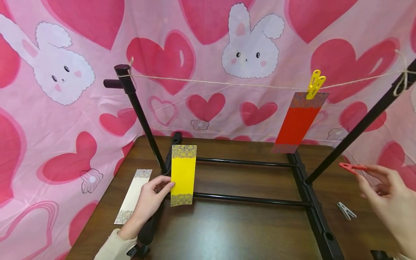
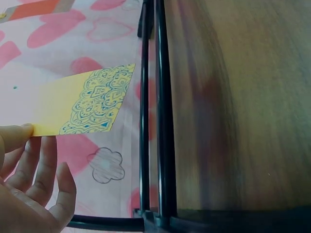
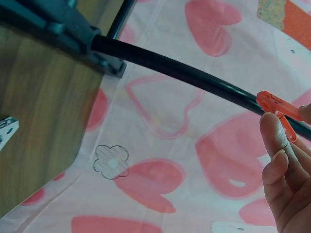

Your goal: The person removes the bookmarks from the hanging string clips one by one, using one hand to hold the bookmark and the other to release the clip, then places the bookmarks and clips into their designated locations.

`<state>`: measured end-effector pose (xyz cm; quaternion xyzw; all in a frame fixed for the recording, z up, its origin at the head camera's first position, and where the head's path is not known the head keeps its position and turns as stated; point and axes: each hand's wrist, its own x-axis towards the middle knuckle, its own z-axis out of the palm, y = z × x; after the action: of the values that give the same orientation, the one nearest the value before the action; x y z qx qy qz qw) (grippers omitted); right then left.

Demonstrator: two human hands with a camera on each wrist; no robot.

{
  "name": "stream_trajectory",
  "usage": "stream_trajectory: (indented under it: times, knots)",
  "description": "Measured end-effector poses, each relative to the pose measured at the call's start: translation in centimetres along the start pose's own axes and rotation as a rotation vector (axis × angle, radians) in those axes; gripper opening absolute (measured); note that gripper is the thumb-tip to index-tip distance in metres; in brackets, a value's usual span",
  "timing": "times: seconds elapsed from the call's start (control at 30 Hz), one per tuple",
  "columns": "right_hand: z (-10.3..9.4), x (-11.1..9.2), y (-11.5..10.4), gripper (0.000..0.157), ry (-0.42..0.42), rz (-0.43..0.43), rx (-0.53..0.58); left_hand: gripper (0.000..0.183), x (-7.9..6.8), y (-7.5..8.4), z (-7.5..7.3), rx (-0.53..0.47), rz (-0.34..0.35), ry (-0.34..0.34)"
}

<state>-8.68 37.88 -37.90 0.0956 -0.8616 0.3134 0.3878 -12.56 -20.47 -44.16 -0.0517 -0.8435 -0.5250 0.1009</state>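
My left hand [image 1: 152, 196] pinches a yellow bookmark-like card [image 1: 183, 173] by its left edge and holds it upright in front of the rack's left post. Lacy patterned bands cross both ends of the card, and a small hole shows near its top. On the right, my right hand [image 1: 385, 195] pinches a red clothespin [image 1: 352, 167] between thumb and fingers, beside the right post. A red card [image 1: 297, 122] hangs from the string [image 1: 227, 83] under a yellow clothespin [image 1: 315, 85]. A cream card [image 1: 133, 196] lies on the table, partly hidden behind my left hand.
A black tube rack [image 1: 250, 198] stands on the brown wooden table [image 1: 234, 231], its two slanted posts carrying the string. A white clothespin [image 1: 346, 211] lies right of the base. Pink cloth with hearts and rabbits [image 1: 208, 21] hangs behind.
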Motion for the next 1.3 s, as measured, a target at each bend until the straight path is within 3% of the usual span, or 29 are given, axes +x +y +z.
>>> stream_trajectory:
  times: [0.27,0.43,0.57,0.73,0.97,1.27,1.3]
  knots:
    - [0.0,-0.7,0.9,0.034,0.009,0.089,-0.011,0.013,-0.3,-0.7,-0.8,-0.003,-0.034,0.001]
    - [0.0,-1.0,1.6,0.034,0.008,0.024,0.020,0.011,-0.7,-1.2,-1.2,-0.007,-0.035,0.015]
    - [0.0,-1.4,2.3,0.045,0.004,-0.007,0.024,0.010,-0.9,-1.5,-1.4,-0.013,-0.025,0.023]
    - [0.1,-1.9,3.0,0.023,0.016,0.013,0.061,0.010,-1.2,-1.8,-1.7,-0.034,-0.030,0.033]
    - [0.1,-2.7,3.6,0.061,0.017,0.128,0.056,0.012,-1.5,-2.2,-2.3,-0.060,-0.040,0.050]
    - [0.0,-3.5,4.4,0.060,-0.019,0.159,0.022,0.011,-2.2,-3.0,-3.1,-0.044,-0.041,0.067]
    - [-0.1,-3.6,4.5,0.054,-0.026,0.150,0.012,0.011,-2.3,-3.1,-3.2,-0.035,-0.037,0.070]
